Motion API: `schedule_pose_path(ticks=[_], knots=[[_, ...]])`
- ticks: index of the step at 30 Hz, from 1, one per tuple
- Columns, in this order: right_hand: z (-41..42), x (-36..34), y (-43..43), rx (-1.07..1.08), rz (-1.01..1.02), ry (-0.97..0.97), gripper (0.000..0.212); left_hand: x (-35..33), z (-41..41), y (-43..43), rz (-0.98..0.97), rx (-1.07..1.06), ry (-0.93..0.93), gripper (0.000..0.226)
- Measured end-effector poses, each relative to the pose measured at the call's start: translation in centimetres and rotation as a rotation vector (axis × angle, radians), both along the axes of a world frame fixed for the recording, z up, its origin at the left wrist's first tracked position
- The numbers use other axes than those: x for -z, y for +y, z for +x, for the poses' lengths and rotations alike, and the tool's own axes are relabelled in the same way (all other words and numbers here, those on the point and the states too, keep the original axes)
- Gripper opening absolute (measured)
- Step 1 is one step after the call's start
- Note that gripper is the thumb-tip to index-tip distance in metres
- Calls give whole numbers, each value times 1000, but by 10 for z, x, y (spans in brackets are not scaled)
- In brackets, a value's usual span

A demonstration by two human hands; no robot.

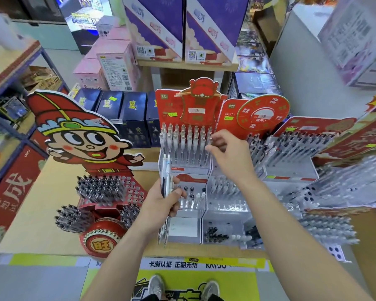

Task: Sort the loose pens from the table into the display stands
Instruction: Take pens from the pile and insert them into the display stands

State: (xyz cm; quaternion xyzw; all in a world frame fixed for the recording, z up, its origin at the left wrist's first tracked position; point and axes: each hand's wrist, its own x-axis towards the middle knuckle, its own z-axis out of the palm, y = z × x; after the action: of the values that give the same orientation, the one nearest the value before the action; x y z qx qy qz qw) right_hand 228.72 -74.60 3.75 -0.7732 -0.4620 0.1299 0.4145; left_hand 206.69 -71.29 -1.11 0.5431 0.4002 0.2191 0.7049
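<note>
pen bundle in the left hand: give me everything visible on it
The pen bundle is a handful of slim pens with white and clear barrels, plastic by the look, and one dark, packed side by side. It stands near upright, its ends sticking out above and below the left hand, which grips its middle, thumb across the front. It sits before the left edge of the white display stand; contact with the stand and the count cannot be told.

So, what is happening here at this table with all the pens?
A person stands at a table crowded with pen display stands. The left hand grips a bundle of pens, held upright. The right hand reaches to the right end of the white pens standing in the middle stand. Whether its fingers pinch a pen there is unclear.
</note>
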Motion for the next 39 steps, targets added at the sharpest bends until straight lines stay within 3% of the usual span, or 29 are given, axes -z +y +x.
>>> schedule_pose_path(ticks=[10,14,18,28,39], knots=[[-31,-2,-13,5,127,38,16,-5,3,-3,33,72,-18,18],[-53,-4,-9,-171,-2,210,26,-9,5,-8,48,151,-34,12],[-56,1,-3,-210,-70,236,27,-9,6,-12,49,201,-40,12],[-39,-13,-6,-18,127,299,19,-7,3,-15,35,142,-71,18],[-17,-25,-27,136,235,223,17,-8,14,-13,15,58,-88,17]])
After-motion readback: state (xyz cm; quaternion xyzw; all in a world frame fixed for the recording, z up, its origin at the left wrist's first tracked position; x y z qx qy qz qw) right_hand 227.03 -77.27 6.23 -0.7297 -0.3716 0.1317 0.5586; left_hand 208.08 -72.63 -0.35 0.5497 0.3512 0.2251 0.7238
